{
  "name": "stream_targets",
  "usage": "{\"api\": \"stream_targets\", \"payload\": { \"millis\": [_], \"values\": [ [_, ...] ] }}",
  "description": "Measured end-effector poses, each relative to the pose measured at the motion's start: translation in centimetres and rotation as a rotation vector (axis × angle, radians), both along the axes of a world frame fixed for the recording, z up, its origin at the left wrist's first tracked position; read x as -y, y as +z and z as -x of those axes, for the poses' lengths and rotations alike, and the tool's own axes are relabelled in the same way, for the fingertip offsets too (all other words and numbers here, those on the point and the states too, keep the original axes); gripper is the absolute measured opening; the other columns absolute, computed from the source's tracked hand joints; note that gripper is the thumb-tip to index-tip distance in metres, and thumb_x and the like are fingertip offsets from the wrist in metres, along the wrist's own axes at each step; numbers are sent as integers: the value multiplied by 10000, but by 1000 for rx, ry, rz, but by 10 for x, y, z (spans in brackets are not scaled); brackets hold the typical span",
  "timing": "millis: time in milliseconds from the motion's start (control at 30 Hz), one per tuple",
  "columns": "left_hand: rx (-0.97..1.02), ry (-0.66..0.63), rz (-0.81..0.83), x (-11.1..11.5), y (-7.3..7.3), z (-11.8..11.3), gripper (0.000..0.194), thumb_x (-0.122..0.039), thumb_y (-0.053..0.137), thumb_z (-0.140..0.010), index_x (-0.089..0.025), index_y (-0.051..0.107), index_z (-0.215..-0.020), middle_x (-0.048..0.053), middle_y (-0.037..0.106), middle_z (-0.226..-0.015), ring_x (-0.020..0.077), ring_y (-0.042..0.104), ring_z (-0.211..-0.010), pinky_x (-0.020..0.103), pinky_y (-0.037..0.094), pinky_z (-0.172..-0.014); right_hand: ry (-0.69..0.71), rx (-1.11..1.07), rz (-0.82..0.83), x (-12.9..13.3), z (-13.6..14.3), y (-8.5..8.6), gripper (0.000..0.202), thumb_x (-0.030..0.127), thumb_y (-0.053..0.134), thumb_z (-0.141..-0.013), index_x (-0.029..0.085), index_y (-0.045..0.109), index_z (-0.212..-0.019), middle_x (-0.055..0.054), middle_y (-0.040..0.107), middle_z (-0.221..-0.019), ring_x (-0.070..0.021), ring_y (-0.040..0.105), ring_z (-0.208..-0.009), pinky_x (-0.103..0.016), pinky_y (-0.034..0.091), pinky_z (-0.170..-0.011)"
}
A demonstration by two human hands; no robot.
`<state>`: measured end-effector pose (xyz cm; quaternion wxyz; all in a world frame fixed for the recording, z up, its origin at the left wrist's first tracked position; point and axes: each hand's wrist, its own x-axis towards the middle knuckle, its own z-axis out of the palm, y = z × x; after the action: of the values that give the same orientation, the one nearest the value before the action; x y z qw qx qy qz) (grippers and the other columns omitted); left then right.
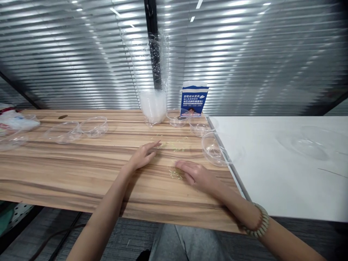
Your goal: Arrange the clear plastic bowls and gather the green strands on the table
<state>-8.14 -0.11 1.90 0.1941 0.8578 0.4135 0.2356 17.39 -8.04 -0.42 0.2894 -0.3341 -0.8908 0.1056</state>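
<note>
My left hand [144, 156] is over the wood-grain table with its fingers stretched out and thumb apart, nothing in it. Right of its fingertips lie scattered thin yellow-green shreds [178, 149]. My right hand [197, 174], with a beaded bracelet on the wrist, has its fingers stretched forward and close together, low over the tabletop. Beside its fingertips is a small pile of the same shreds [175, 174]. Whether those fingertips touch any shreds I cannot tell. Clear plastic bowls stand beyond and to the right, the nearest bowl [214, 150] at the table's right edge.
A stack of clear bowls [153, 105] in a plastic bag and a blue paper bag [194, 99] stand at the back. More clear bowls [94, 127] and a plastic package [16, 121] are at left. A white table [285, 181] adjoins on the right.
</note>
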Motion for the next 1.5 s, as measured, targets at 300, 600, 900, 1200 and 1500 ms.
{"api": "stream_targets", "payload": {
  "millis": [300, 600, 900, 1200, 1500],
  "values": [
    [-188, -98, -76, -1, -14, -15, 515, -212, 397, -860, -178, 390, -1374, 80, 525, -1329, 198, 527, -1183, 368, 390, -1032, -77, 4, -41, -1, 0, 0, 376, 23, 416, -803, 116, 590, -1123, -125, 638, -1152, -202, 590, -1089, -375, 493, -943],
    [-115, -40, 23, 2, -10, -15, 431, -286, 392, -895, -161, 493, -1294, 73, 537, -1317, 194, 506, -1211, 356, 375, -1053, -88, 2, -54, -5, -1, -3, 384, 22, 404, -792, 125, 595, -1109, -121, 652, -1120, -202, 597, -1075, -384, 504, -917],
    [-190, -76, -122, 16, -9, -21, 397, -350, 328, -944, -159, 547, -1214, 105, 552, -1263, 204, 522, -1162, 341, 407, -1015, -116, -2, -41, -8, 0, -8, 419, 24, 389, -779, 155, 591, -1121, -105, 651, -1128, -200, 600, -1072, -387, 505, -906],
    [-311, 6, -162, 32, -15, -21, 415, -371, 326, -947, -142, 509, -1241, 121, 517, -1313, 219, 432, -1266, 372, 343, -1079, -111, 0, -64, -11, 1, -12, 406, 26, 393, -787, 145, 594, -1119, -108, 654, -1127, -200, 616, -1047, -367, 501, -909],
    [-267, 48, -183, 57, -15, -6, 411, -401, 359, -934, -149, 514, -1218, 122, 518, -1305, 230, 447, -1249, 387, 365, -1069, -120, 15, -74, -11, 2, -12, 422, 26, 393, -773, 150, 595, -1122, -112, 653, -1131, -205, 618, -1044, -376, 510, -900]
  ]
}}
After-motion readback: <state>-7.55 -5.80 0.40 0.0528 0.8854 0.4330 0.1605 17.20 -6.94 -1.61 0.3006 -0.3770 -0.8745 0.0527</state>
